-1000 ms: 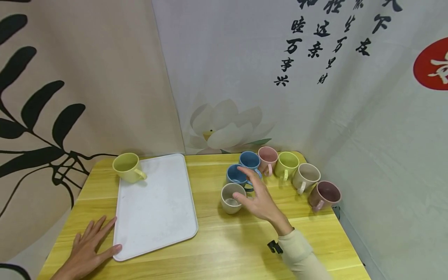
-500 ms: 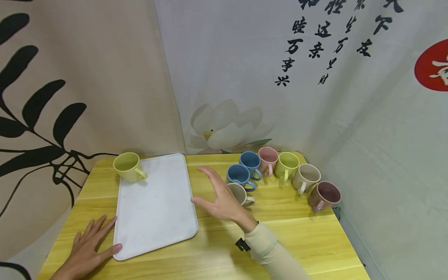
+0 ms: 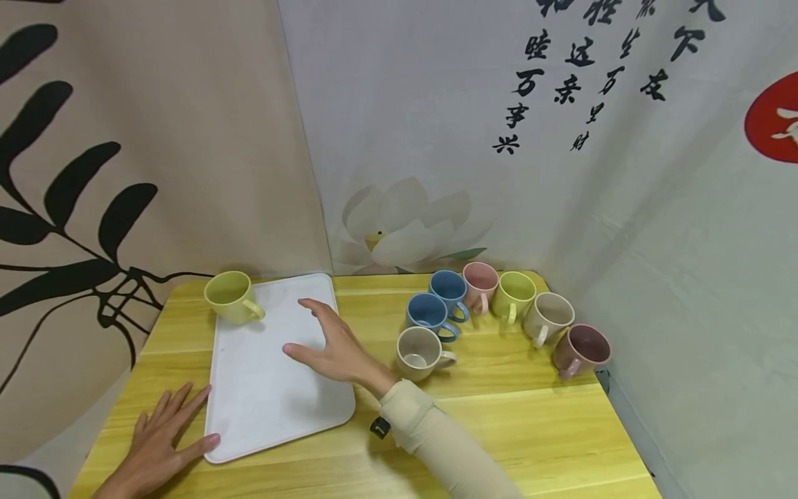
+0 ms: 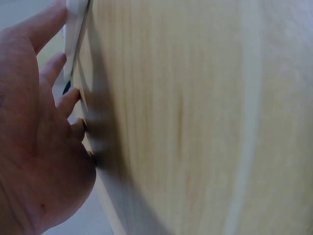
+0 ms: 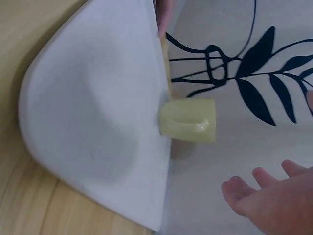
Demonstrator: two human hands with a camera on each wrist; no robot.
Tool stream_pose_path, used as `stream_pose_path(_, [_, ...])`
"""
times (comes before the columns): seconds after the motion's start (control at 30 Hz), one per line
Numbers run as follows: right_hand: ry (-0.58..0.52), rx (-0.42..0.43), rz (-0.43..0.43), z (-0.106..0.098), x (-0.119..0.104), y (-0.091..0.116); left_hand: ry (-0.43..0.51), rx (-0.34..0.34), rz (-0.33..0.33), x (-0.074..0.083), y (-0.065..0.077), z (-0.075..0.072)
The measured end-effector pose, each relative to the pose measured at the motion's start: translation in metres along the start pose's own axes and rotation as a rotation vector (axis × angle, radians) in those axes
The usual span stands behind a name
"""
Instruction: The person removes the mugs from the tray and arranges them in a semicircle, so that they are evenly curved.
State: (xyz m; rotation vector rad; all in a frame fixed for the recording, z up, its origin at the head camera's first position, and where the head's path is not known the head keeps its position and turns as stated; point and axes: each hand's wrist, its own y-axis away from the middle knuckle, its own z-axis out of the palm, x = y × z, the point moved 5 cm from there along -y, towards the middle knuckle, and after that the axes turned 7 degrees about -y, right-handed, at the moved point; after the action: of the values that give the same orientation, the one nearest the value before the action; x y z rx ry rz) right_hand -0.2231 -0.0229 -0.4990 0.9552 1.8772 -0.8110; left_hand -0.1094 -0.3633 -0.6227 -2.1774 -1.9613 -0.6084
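Observation:
A white tray (image 3: 274,402) lies on the left part of the wooden table. On its far left corner stands a yellow-green mug (image 3: 229,298), its handle turned to the right; the right wrist view shows this mug (image 5: 188,120) too. My left hand (image 3: 158,436) rests spread on the table, thumb and index fingertip at the tray's left edge. In the left wrist view the left hand (image 4: 44,122) touches that white edge. Over the tray hovers my right hand (image 3: 339,350), thumb and fingers apart and nothing between them. The right hand (image 5: 274,198) shows at the lower right of its wrist view.
Right of the tray stand a beige mug (image 3: 419,353) and two blue mugs, the nearer blue mug (image 3: 427,312) behind the beige one. Along the back right are a pink mug (image 3: 481,283), a green mug (image 3: 513,294), another beige mug (image 3: 548,315) and a purple mug (image 3: 582,348).
My right hand has moved left, from above the near beige and blue mugs to over the tray. The left hand and the mugs have stayed in place.

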Motion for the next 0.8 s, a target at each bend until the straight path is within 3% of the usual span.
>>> stream_pose_path(0.37, [0.034,-0.017,0.008,0.029,0.011,-0.045,0.007,-0.012,-0.012,-0.001,0.001,-0.001])
stream_pose_path(0.8, [0.023,-0.012,0.119,0.043,0.038,-0.079,0.01,-0.012,-0.016,0.004,0.003,-0.004])
